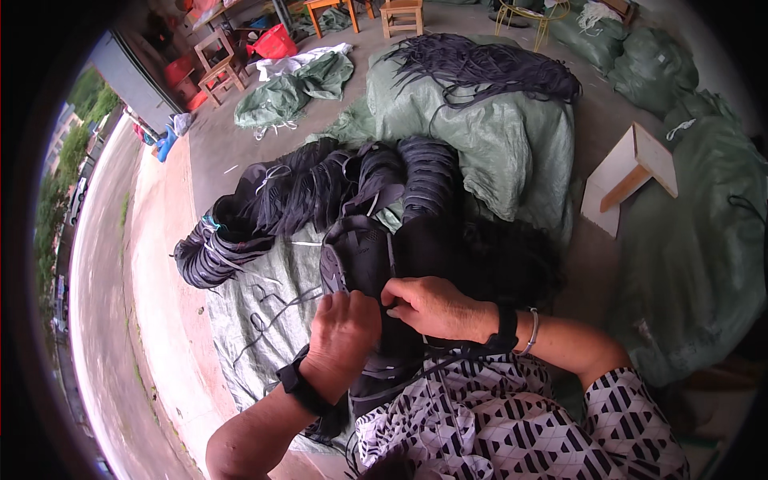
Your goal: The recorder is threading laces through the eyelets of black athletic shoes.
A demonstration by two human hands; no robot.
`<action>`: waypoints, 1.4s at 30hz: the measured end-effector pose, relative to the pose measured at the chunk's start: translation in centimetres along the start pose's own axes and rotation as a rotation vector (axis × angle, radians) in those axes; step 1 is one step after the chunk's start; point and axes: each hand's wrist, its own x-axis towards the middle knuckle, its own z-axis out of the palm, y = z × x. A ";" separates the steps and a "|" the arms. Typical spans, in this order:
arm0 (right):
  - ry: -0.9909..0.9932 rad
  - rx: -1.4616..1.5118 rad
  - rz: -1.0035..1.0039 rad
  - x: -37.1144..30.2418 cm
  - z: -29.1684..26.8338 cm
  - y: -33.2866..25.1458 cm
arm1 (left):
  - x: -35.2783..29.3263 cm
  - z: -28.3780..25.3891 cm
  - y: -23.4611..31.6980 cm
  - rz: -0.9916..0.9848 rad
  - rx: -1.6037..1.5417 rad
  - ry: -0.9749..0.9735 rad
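A black shoe upper point(358, 254) with a dotted, perforated surface lies in front of me, its open end facing away. My left hand point(344, 330) is closed at its near left edge, fingers curled down; what they grip is hidden. Close beside it, my right hand point(440, 307) pinches at the upper with thumb and forefinger. Something small and dark shows at those fingertips, too small to name. Beyond my hands are nested stacks of black uppers point(429, 178), some tied with white string. Another stack point(210, 258) curves off to the left.
Under the stacks spreads a pale green woven sack point(264, 320), a dark cord point(260, 322) on it. Behind stands a full sack point(512, 132) topped with dark strips point(488, 68). At right are a small wooden stool point(632, 172) and large green sacks point(696, 240); far left, a wooden chair point(218, 68).
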 end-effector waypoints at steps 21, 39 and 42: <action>-0.226 0.223 0.338 -1.6 -4.5 -1.1 | -3.8 1.1 -3.0 -0.649 -1.013 -0.336; 1.030 1.197 0.554 -6.1 -12.2 13.5 | -34.0 -4.4 -27.0 -1.649 -0.960 1.682; 1.124 1.482 0.483 -8.1 -17.7 17.0 | -34.1 -2.8 -28.5 -1.637 -1.035 1.580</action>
